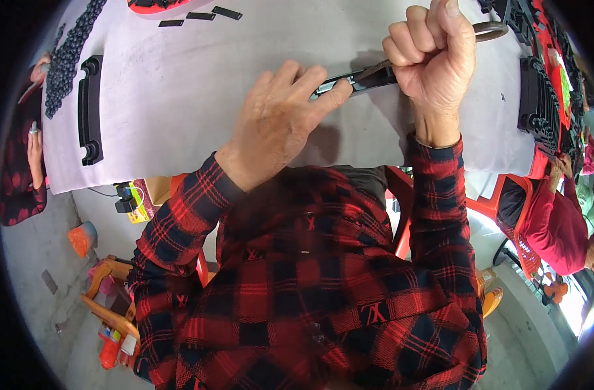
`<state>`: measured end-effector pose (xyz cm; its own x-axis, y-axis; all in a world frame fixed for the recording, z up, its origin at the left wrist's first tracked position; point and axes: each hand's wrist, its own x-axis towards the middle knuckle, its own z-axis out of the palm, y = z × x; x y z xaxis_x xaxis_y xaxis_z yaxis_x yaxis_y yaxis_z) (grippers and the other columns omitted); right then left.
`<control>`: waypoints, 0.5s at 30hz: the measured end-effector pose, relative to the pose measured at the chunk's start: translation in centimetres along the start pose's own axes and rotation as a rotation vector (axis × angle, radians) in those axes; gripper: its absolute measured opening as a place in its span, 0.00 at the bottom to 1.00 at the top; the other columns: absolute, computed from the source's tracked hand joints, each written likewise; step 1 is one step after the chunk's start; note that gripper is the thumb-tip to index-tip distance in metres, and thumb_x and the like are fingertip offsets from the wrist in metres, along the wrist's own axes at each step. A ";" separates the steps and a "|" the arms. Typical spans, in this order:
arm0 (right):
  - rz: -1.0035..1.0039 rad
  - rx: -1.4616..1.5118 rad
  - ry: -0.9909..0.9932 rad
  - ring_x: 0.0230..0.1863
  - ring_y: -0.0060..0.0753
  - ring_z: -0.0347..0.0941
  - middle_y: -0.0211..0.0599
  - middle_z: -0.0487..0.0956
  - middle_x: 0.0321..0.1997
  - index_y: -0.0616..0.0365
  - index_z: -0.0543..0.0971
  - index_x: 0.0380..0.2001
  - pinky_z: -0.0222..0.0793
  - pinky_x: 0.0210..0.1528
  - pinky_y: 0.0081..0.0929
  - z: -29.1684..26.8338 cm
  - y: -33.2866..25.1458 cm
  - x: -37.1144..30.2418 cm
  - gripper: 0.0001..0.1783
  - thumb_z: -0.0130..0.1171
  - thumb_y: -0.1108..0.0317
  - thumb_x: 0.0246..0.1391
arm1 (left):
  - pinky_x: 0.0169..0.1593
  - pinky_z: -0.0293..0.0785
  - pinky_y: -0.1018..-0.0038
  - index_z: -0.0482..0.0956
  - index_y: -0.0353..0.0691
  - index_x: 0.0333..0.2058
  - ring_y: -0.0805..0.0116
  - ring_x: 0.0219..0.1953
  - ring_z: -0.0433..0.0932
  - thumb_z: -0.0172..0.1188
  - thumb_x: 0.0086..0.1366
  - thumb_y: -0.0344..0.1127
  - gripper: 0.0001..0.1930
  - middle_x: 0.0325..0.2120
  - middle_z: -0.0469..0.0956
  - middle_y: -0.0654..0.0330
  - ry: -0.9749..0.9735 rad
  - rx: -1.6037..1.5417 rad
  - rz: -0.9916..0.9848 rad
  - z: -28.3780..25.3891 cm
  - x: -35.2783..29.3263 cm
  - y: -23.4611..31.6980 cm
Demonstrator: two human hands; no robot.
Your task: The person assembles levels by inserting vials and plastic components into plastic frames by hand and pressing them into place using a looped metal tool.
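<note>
My left hand holds a narrow black plastic part down on the table, its fingers pressing near a shiny metal piece set in it. My right hand is closed in a fist around a dark metal tool with a looped handle. The tool looks like a pair of scissors; most of it is hidden in my fist. Its pointed end comes out on the left side of the fist and meets the black part. Whether the tip is inside the part's groove I cannot tell.
A long black plastic bracket lies at the table's left, near a heap of small dark round pieces. Several flat black strips lie by a red tray. Black parts are stacked at right. Other people sit on both sides.
</note>
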<state>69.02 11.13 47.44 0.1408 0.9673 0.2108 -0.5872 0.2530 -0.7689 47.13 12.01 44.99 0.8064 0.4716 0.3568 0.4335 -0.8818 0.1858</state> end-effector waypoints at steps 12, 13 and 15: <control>0.006 -0.013 0.014 0.12 0.15 0.42 0.18 0.52 0.13 0.45 0.58 0.20 0.38 0.14 0.21 0.6 0.1 0.0 0.24 0.50 0.57 0.72 | 0.38 0.71 0.66 0.81 0.54 0.53 0.62 0.38 0.71 0.61 0.59 0.29 0.22 0.35 0.69 0.63 -0.020 -0.039 -0.011 0.2 0.0 -0.1; 0.007 -0.014 0.016 0.12 0.15 0.42 0.18 0.52 0.13 0.45 0.58 0.20 0.38 0.14 0.21 0.6 0.1 0.0 0.24 0.50 0.57 0.72 | 0.37 0.71 0.67 0.81 0.54 0.53 0.62 0.37 0.71 0.61 0.59 0.29 0.22 0.34 0.69 0.63 -0.019 -0.050 -0.012 0.3 0.0 -0.1; 0.047 -0.025 0.109 0.12 0.16 0.41 0.18 0.52 0.13 0.45 0.58 0.20 0.38 0.14 0.21 0.8 0.0 0.2 0.24 0.51 0.58 0.72 | 0.37 0.71 0.67 0.81 0.54 0.53 0.62 0.37 0.71 0.61 0.59 0.29 0.22 0.34 0.69 0.64 -0.022 -0.050 -0.011 0.0 0.1 -0.1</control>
<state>68.36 11.29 47.98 0.2002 0.9737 0.1087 -0.5750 0.2066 -0.7916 47.13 12.18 45.01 0.8107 0.4808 0.3341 0.4224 -0.8754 0.2351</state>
